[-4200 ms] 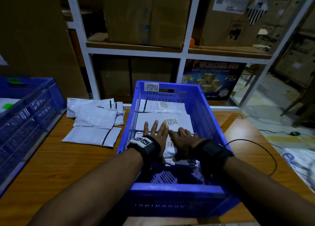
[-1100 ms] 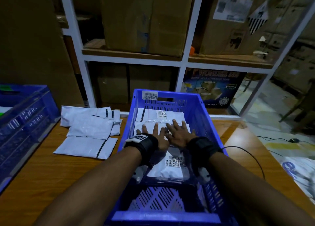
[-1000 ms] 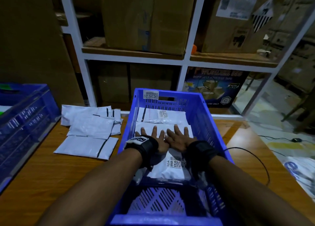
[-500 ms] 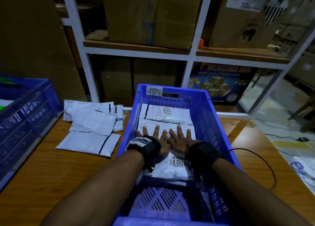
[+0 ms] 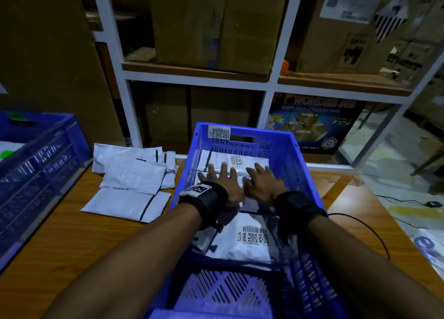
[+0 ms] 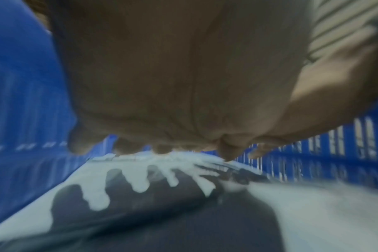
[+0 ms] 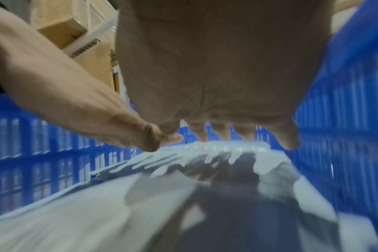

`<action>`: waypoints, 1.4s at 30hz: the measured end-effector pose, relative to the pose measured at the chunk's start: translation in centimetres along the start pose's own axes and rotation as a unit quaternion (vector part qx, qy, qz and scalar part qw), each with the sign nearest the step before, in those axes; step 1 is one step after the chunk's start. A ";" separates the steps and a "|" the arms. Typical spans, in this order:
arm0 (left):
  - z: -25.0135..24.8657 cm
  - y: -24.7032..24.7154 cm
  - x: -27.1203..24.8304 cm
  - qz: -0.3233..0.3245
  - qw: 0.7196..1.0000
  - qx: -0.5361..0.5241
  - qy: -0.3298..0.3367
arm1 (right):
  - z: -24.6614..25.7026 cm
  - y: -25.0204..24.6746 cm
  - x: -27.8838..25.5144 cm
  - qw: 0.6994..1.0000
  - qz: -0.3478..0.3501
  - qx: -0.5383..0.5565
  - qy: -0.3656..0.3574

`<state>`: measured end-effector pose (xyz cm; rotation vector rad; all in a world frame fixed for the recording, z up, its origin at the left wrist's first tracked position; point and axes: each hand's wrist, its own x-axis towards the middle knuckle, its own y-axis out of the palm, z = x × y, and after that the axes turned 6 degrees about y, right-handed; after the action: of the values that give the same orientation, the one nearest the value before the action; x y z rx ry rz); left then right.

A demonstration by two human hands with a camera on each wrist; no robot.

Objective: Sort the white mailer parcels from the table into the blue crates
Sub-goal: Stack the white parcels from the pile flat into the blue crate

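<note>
**Loose mailers lie left of the hands**

Both hands, left hand (image 5: 222, 186) and right hand (image 5: 262, 186), rest flat with fingers spread on parcels inside the blue crate (image 5: 242, 132), gripping nothing. The unsorted mailer pile (image 5: 134, 179) lies on the bench (image 5: 60, 241) leftward, nearer the left hand.

Three white mailer parcels (image 5: 242, 241) lie flat in a row inside the centre blue crate (image 5: 302, 174), barcode labels up. More white mailers (image 5: 134, 184) are overlapped on the table left of it. A second blue crate (image 5: 40, 172) sits far left.
</note>
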<state>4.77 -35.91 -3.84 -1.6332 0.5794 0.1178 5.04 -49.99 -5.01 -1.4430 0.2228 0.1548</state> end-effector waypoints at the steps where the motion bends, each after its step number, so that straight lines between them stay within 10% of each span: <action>1: 0.1 -0.5 0.6 -0.009 1.000 0.001 -0.002 | -0.2 -0.6 0.2 1.000 -0.012 -0.008 0.002; 21: 2.4 1.6 6.1 0.009 1.000 0.014 -0.014 | -0.8 1.2 4.9 0.997 0.076 -0.001 0.003; 33: -0.6 -6.7 -0.3 -0.109 0.991 0.051 0.056 | 0.6 -8.1 0.6 0.978 -0.186 0.003 -0.094; 42: 3.9 -11.8 -8.0 -0.219 0.968 0.088 0.082 | 6.0 -14.4 -4.1 0.964 -0.203 -0.023 -0.171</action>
<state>3.97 -29.41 9.38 -1.5680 0.3292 -0.3883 4.84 -45.74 10.56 -1.4529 -0.3623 0.0714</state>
